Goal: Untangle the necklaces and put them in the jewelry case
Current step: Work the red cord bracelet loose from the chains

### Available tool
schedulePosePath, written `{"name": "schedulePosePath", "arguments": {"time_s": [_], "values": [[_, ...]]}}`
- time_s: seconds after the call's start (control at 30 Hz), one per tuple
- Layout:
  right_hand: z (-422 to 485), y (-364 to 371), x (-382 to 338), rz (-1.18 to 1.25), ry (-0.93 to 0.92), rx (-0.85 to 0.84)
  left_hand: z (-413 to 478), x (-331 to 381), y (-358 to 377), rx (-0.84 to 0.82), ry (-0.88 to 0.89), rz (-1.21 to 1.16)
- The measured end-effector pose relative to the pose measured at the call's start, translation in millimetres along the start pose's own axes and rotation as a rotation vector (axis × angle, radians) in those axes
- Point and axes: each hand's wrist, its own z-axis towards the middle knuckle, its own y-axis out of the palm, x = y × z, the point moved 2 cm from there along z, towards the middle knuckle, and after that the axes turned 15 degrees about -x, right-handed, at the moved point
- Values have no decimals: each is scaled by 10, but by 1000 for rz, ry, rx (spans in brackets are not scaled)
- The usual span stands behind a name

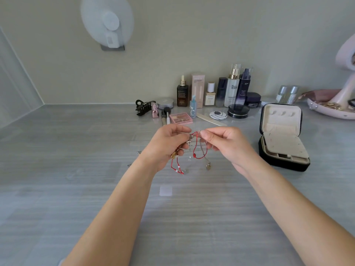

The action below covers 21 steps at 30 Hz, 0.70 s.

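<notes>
A tangle of necklaces (pixel 196 150), red cord with small beads and thin silver and gold chains, hangs between both hands above the grey table. My left hand (pixel 169 144) grips one side of the bundle, and red strands and a gold charm dangle below it. My right hand (pixel 226 144) pinches the red cord and a chain at the top right of the tangle. A gold pendant (pixel 208 166) hangs low from the chains. The black jewelry case (pixel 282 143) stands open on the table to the right, its beige lining showing.
Cosmetic bottles (pixel 232 87), a pink eyeshadow palette (pixel 181 118), a black hair claw (pixel 143 109), brushes and jars line the back of the table (pixel 76 169). A pink tray with jewelry (pixel 330 110) sits at the far right. A white fan (pixel 107 22) hangs on the wall.
</notes>
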Motion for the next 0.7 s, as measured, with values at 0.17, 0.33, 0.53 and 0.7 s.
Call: {"name": "schedulePosePath", "arguments": {"time_s": [0.17, 0.33, 0.53, 0.7], "values": [[2, 0, -64, 99, -20, -20, 10, -16, -2, 0, -10, 7], [-7, 10, -88, -12, -38, -2, 3, -27, 28, -68, -26, 26], [-11, -46, -100, -33, -32, 65, -3, -6, -23, -51, -31, -61], [-23, -93, -93, -82, -13, 94, 8, -3, -67, -26, -27, -165]]}}
